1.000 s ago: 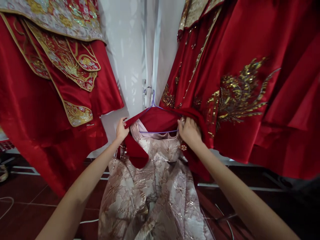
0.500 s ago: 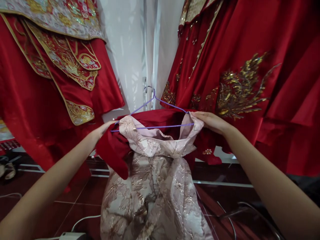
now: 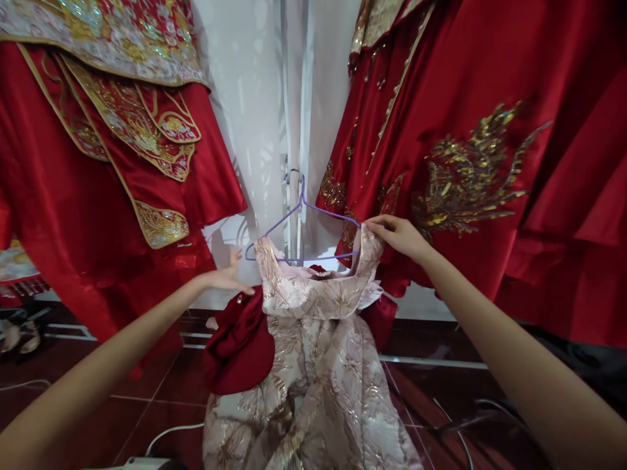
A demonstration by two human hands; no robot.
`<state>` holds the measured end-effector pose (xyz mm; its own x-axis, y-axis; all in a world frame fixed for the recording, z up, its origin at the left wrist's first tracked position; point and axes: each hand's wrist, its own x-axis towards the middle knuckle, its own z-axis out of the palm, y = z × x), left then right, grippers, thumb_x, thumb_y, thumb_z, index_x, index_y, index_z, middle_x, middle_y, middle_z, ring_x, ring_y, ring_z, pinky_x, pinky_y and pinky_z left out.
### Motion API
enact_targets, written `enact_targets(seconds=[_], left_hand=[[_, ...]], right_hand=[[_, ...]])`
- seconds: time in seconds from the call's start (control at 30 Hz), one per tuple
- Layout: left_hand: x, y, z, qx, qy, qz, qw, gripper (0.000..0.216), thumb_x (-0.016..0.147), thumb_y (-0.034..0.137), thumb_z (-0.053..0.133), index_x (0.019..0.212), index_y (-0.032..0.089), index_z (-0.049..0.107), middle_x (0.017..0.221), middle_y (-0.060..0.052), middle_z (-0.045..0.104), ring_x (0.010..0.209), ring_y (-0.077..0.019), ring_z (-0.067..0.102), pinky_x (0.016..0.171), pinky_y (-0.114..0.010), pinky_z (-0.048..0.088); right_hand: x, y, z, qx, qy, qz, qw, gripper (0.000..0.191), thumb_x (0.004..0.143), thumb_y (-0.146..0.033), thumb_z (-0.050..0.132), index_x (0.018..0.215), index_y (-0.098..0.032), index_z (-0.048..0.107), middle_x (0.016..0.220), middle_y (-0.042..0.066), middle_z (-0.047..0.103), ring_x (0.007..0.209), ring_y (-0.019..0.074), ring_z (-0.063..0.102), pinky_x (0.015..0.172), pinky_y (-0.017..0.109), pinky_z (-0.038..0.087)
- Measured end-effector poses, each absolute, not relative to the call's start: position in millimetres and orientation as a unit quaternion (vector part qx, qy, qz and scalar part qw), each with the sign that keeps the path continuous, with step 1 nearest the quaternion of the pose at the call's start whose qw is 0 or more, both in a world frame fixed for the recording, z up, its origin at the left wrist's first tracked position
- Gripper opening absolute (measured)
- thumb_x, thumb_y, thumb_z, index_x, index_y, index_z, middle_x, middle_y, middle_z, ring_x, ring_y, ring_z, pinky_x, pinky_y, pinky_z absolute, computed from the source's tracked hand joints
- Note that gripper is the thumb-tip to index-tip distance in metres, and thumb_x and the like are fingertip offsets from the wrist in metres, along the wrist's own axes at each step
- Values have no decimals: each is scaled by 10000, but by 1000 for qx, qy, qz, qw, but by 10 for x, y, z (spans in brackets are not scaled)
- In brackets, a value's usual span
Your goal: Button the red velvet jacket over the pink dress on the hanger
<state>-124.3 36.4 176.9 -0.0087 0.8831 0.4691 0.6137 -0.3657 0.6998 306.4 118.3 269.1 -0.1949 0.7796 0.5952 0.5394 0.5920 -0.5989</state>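
Pinching a strap of the brocade dress (image 3: 318, 365) onto the purple wire hanger (image 3: 294, 260), your right hand (image 3: 399, 235) stops it slipping, while your left hand (image 3: 225, 279), loosely open, touches the red satin garment (image 3: 240, 346) sagging below it

Big red robe (image 3: 98, 215) with gold trim hung on the left, and another red gown (image 3: 514, 78) on the right had a gold sequin bird thing (image 3: 470, 176) on it. White curtain (image 3: 249, 98) sat between them. Dark red tiled floor (image 3: 166, 391) below, white cable (image 3: 166, 432) across it, maybe sandals (image 3: 19, 333) far left.
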Motion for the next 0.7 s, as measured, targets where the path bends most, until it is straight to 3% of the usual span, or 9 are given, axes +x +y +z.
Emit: enact_targets(seconds=[0.03, 0.1, 0.2, 0.27, 0.33, 0.43, 0.6, 0.7], left_hand=[[-1213, 478, 1890, 711, 531, 435, 151, 840, 432, 381, 811, 1175, 186, 468, 1181, -142, 529, 1168, -273, 483, 938, -365, 437], [-1116, 680, 2077, 736, 507, 423, 149, 621, 659, 464, 658, 1186, 205, 455, 1170, -105, 538, 1145, -213, 504, 937, -327, 432], [-997, 860, 2194, 753, 521, 378, 140, 368, 811, 504, 446, 957, 195, 582, 857, -35, 617, 858, -169, 599, 813, -286, 476], [-979, 885, 2192, 749, 538, 357, 148, 397, 806, 538, 426, 822, 183, 605, 666, -3, 568, 661, -147, 565, 686, -264, 484], [-993, 850, 2176, 745, 526, 371, 173, 423, 799, 557, 419, 809, 178, 605, 619, 12, 532, 587, -127, 521, 612, -241, 469], [-1010, 748, 2185, 732, 508, 417, 179, 432, 804, 551, 404, 814, 167, 601, 624, 15, 522, 596, -117, 509, 603, -224, 458], [-1090, 582, 2152, 665, 571, 465, 126, 377, 784, 499, 449, 716, 158, 596, 557, 5, 523, 635, -147, 538, 593, -230, 455], [-1239, 474, 1923, 621, 619, 439, 194, 352, 722, 505, 530, 646, 165, 581, 500, 7, 513, 620, -175, 569, 559, -247, 458]], right_hand=[[3040, 1173, 2693, -431, -765, 120, 464, 306, 756, -423, 581, 906, -172, 670, 925, 53, 689, 865, 201, 613, 852, 343, 451], [3001, 1161, 2684, -432, -765, 106, 466, 307, 759, -415, 580, 910, -162, 667, 923, 58, 690, 871, 202, 615, 854, 346, 449], [2978, 1174, 2659, -432, -761, 95, 475, 318, 758, -414, 583, 920, -152, 661, 916, 64, 689, 875, 201, 615, 847, 346, 452], [2978, 1200, 2642, -424, -761, 98, 482, 317, 757, -418, 582, 905, -149, 661, 915, 67, 689, 883, 199, 613, 850, 344, 450], [2975, 1237, 2619, -417, -760, 111, 485, 311, 748, -423, 589, 875, -149, 665, 905, 66, 690, 882, 196, 613, 855, 341, 447], [2961, 1314, 2561, -421, -734, 142, 515, 307, 725, -416, 610, 858, -147, 674, 886, 67, 694, 855, 193, 623, 834, 336, 458], [3023, 1384, 2363, -454, -583, 189, 647, 295, 725, -379, 591, 870, -134, 668, 897, 103, 695, 816, 200, 646, 748, 317, 503], [3107, 1278, 2128, -497, -518, 133, 683, 275, 732, -351, 573, 869, -129, 657, 885, 128, 691, 798, 222, 654, 726, 341, 515]])
